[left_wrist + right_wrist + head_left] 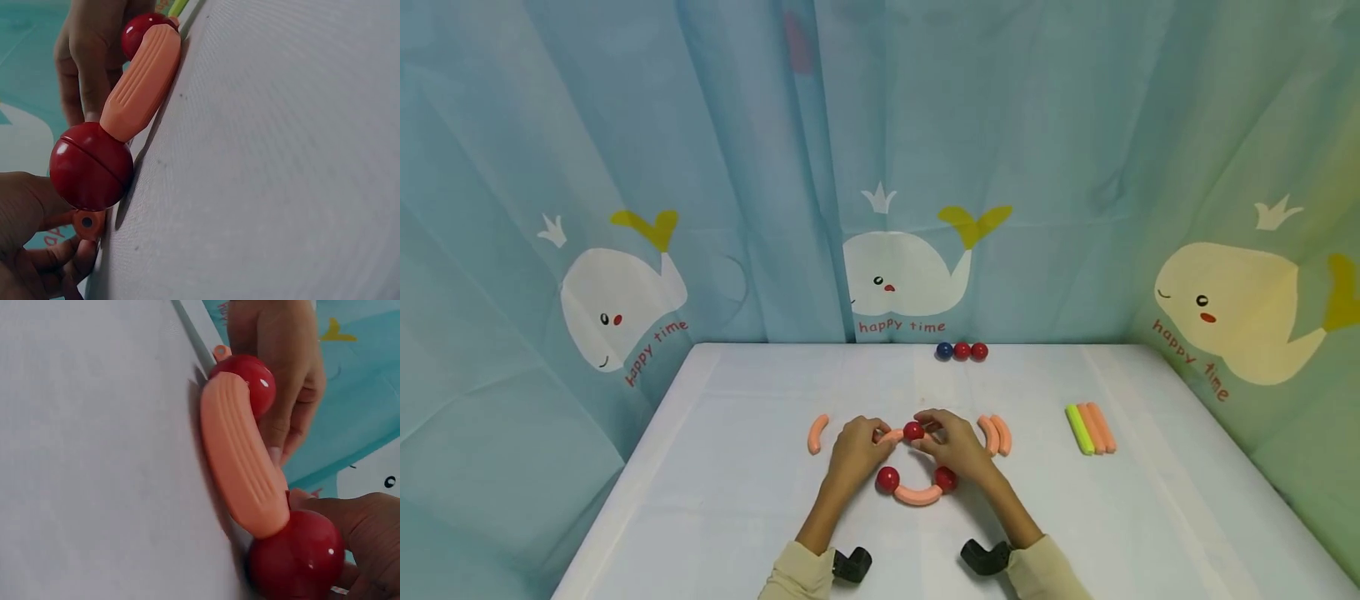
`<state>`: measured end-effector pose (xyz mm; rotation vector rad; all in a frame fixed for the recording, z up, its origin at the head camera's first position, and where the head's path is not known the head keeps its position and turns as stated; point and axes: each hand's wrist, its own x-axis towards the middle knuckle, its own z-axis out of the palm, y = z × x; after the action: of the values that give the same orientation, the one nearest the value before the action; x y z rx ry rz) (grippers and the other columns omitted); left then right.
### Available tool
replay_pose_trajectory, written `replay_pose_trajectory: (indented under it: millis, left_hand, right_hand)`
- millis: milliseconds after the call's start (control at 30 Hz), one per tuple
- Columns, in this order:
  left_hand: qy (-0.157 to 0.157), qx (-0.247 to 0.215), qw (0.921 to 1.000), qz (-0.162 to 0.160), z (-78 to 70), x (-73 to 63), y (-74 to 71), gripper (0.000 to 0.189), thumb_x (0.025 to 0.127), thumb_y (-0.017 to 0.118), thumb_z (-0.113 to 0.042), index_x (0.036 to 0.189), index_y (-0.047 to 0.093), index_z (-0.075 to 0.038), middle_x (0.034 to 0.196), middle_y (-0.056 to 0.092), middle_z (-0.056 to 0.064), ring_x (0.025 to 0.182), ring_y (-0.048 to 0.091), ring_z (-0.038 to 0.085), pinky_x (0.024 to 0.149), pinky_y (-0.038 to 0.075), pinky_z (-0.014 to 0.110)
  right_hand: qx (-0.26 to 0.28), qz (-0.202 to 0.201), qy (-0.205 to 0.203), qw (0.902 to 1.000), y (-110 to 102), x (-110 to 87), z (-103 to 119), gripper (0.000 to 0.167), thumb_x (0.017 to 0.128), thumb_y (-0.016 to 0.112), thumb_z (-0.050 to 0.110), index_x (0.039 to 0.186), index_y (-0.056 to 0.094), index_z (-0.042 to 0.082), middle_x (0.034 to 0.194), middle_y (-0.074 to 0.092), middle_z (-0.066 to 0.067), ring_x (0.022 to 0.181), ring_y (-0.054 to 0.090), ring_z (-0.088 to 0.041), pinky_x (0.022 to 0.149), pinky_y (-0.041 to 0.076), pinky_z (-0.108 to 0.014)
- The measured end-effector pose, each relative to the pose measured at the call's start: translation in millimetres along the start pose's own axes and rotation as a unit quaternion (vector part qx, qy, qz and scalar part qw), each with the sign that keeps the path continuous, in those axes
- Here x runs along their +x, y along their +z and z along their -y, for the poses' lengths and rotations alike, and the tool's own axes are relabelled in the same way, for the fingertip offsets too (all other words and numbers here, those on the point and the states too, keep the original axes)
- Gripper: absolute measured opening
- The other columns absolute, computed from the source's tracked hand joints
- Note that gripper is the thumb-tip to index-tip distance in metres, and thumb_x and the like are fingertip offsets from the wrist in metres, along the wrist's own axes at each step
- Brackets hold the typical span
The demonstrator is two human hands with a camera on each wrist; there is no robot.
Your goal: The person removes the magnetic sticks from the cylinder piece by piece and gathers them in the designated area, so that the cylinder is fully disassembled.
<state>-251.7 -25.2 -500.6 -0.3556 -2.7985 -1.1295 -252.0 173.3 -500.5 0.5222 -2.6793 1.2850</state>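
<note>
In the head view, my left hand pinches a curved orange rod that meets a red ball. My right hand has its thumb and fingertips around that ball, and a bit of orange shows under the palm. Nearer to me, another curved orange rod joins a left red ball to a right red ball. The left wrist view shows this joined rod close up, with an orange end with a dark round centre by the left fingers.
One curved orange rod lies left of the hands; two more lie right. Farther right are a green straight rod and two orange straight rods. A blue ball and two red balls line the table's back edge, before a curtain.
</note>
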Motion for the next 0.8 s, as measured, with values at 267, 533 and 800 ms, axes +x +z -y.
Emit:
replay_pose_trajectory:
  millis: [267,533,800]
  left_hand:
    - [0.009,0.015,0.9998,-0.007,1.6,0.9,2.5,0.017,0.086,0.074,-0.025,0.093,0.075,-0.009,0.074,0.054,-0.001,0.065,0.044,0.008,0.055,0.037,0.023]
    - [0.001,0.015,0.9999,-0.005,1.5,1.6,1.9,0.016,0.085,0.075,-0.021,0.095,0.075,-0.009,0.073,0.053,-0.002,0.064,0.044,0.009,0.055,0.036,0.023]
    - [0.009,-0.005,0.9999,0.009,4.5,1.5,1.7,0.015,0.086,0.075,-0.021,0.094,0.075,-0.008,0.073,0.055,-0.001,0.063,0.045,0.008,0.055,0.038,0.022]
  right_hand:
    - [-0.004,-0.032,0.001,0.9995,12.0,2.1,2.5,0.034,0.081,0.078,0.008,0.114,0.068,0.005,0.103,0.071,-0.008,0.09,0.068,-0.021,0.076,0.055,-0.027]
    - [-0.02,-0.043,0.018,0.9987,14.6,2.9,5.0,0.033,0.081,0.078,0.008,0.113,0.068,0.006,0.104,0.071,-0.008,0.088,0.069,-0.02,0.076,0.056,-0.03]
    - [-0.025,-0.042,0.03,0.9983,14.7,2.0,4.4,0.033,0.082,0.077,0.009,0.113,0.068,0.006,0.106,0.071,-0.009,0.089,0.068,-0.019,0.077,0.055,-0.03]
